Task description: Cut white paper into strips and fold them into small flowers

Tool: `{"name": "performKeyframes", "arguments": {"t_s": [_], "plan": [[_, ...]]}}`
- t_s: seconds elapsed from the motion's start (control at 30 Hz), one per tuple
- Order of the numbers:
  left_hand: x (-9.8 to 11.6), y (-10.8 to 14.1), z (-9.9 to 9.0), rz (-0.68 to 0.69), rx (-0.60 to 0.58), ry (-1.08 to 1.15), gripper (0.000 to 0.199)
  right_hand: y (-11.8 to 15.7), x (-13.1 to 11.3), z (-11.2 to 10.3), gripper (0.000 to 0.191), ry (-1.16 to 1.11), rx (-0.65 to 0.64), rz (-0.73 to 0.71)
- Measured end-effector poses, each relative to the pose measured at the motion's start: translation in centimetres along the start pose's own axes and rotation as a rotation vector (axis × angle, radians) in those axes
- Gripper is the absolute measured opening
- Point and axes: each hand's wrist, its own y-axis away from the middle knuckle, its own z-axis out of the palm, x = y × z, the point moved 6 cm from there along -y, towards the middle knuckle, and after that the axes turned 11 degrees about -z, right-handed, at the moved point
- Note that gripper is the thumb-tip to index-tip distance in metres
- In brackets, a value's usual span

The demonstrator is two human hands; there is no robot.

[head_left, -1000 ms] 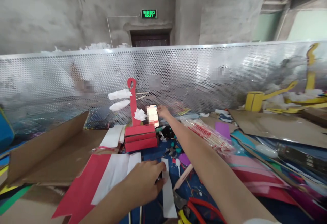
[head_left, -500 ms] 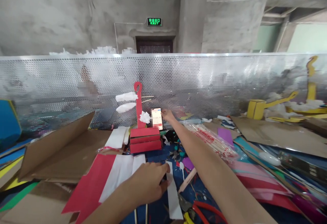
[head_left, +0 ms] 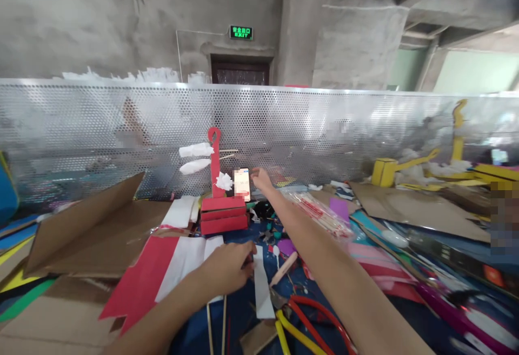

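Note:
My left hand [head_left: 230, 266] is closed low over the table, its thumb and fingertips gripping the left edge of a white paper strip [head_left: 264, 290]. My right hand [head_left: 262, 179] reaches far forward, fingers a little apart and holding nothing, beside the right edge of a lit phone [head_left: 243, 186]. The phone stands upright behind a red box-shaped base [head_left: 224, 216]. From that base rises a red hooked post [head_left: 215, 163], with white paper-wrapped pieces on its left and thin sticks on its right. A crumpled white paper tuft [head_left: 224, 181] sits by the post.
Red-and-yellow-handled pliers [head_left: 302, 317] lie below the strip, with thin wooden sticks [head_left: 224, 322] to the left. Cardboard [head_left: 93, 236] and red sheet [head_left: 140, 274] cover the left side. Bagged sticks [head_left: 320, 212] lie right. A perforated metal screen [head_left: 284, 128] borders the back.
The view has shifted slightly, so most things sit further left and up. My right hand has come slightly away from the phone's edge. My left hand stays at the strip.

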Motion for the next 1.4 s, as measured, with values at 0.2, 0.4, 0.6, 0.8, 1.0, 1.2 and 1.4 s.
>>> {"name": "performKeyframes", "arguments": {"t_s": [0.2,0.4,0.6,0.8,1.0,1.2,1.4], "plan": [[-0.8,-0.4,0.9,-0.031,0.109,0.005,0.032,8.3,-5.0,-2.2,0.031,0.052,-0.215,-0.108],[0.2,0.0,1.8,0.089,0.16,0.049,0.038,19.4,-9.7,-4.7,0.026,0.313,-0.488,-0.337],[0.5,0.0,1.7,0.073,0.113,0.244,0.024,23.5,-9.1,-6.4,0.029,0.143,-0.503,-0.185],[0.2,-0.4,-0.9,0.091,0.154,0.72,0.021,23.9,-8.9,-5.0,0.05,-0.448,-0.437,0.073],[1.1,0.8,-3.7,0.126,0.191,0.876,0.029,23.9,-10.3,-5.6,0.033,-0.662,-0.305,0.126],[1.3,1.3,-4.3,0.125,0.256,0.839,0.02,23.9,-10.6,-6.0,0.025,-0.744,-0.321,0.117],[1.6,1.7,-4.3,0.159,0.341,0.66,0.017,24.1,-10.3,-6.0,0.024,-0.744,-0.286,0.091]]}}
